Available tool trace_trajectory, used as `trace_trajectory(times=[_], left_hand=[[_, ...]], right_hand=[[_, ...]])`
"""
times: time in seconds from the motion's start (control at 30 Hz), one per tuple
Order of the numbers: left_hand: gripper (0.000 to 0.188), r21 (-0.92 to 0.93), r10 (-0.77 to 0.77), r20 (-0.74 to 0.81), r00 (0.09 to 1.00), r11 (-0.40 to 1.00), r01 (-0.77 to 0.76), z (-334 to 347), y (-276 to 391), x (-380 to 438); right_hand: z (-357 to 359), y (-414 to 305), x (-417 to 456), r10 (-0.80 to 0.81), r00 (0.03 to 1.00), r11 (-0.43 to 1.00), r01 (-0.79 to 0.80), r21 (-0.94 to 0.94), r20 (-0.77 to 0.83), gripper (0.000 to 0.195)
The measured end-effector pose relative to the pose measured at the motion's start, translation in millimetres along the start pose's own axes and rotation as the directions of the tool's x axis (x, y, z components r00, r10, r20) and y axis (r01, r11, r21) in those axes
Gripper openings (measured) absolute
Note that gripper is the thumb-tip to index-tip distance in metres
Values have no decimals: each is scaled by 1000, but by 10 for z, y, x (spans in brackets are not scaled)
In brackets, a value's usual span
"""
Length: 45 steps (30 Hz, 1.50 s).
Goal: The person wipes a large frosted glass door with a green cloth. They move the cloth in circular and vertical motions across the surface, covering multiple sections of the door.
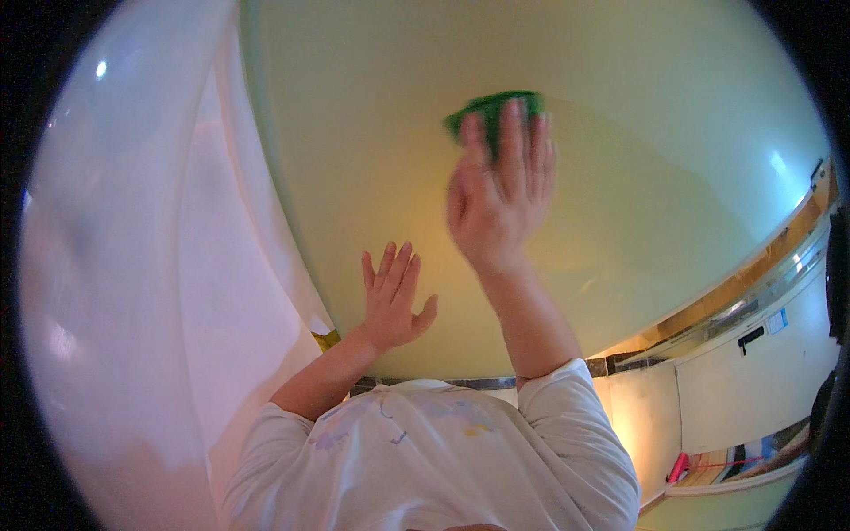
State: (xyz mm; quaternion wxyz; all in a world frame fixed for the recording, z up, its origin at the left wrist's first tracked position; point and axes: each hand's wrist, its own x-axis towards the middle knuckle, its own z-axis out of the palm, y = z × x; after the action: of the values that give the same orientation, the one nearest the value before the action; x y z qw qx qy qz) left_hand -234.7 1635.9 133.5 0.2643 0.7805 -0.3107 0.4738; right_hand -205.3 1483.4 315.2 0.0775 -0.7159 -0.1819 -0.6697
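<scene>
My right hand (501,192) reaches far over a smooth, pale yellow-green surface (372,133). Its fingers lie extended over a dark green cloth or pad (493,109), whose corner pokes out at the left of the fingertips. Hand and cloth are slightly blurred, and the palm hides part of the cloth. Nearer my body and further left, my left hand (393,295) has its fingers spread and holds nothing. It appears to rest flat on the same surface. White short sleeves cover both upper arms.
A white, glossy curved surface (133,265) borders the green one at the left. At the lower right is a white panel (744,385) with a black handle (750,338). Below it lie a pink-red object (678,468) and other items. A brown strip (750,279) runs along the right.
</scene>
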Motion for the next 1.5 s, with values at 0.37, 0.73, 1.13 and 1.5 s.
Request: trace_trajectory(times=[0.37, 0.73, 1.13, 1.5], left_hand=[[64, -24, -39, -95, 995, 999, 37, -329, -304, -54], [62, -84, -56, -64, 996, 995, 51, -541, -404, -146], [58, -138, -7, -78, 997, 990, -4, -441, -504, -195], [45, -179, 65, -121, 991, 980, -86, -590, -628, -154]], right_hand=[[-35, 197, -659, 151, 985, 956, -123, -268, 87, 36], [311, -784, -209, -131, 982, 988, 117, 104, 136, 42], [457, -643, 302, 19, 1000, 1000, -18, 13, -22, 40], [468, -593, -136, -429, 854, 903, 400, 155, 294, 44]])
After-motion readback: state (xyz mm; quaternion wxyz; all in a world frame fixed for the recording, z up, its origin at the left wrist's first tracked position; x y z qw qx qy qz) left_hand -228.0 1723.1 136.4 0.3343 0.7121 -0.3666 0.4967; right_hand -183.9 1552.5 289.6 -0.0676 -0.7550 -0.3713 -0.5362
